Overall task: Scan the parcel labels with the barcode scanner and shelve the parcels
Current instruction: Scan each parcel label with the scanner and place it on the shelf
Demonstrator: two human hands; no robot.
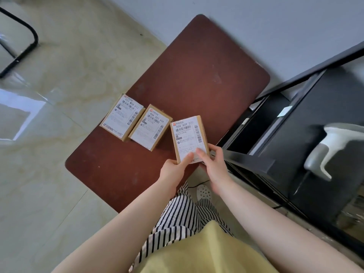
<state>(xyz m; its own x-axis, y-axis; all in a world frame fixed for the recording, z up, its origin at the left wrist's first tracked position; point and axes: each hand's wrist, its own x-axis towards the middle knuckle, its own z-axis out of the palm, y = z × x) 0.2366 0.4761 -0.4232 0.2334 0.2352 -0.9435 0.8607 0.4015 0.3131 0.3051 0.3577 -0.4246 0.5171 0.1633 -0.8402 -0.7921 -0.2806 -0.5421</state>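
Three labelled parcels sit at a brown table (197,79): two lie flat side by side, the left one (122,117) and the middle one (150,127). The third parcel (189,137) is grasped at its near end by both the left hand (174,170) and right hand (213,163), thumbs on its label. One white barcode scanner (332,148) rests on the black shelf (307,134), well apart.
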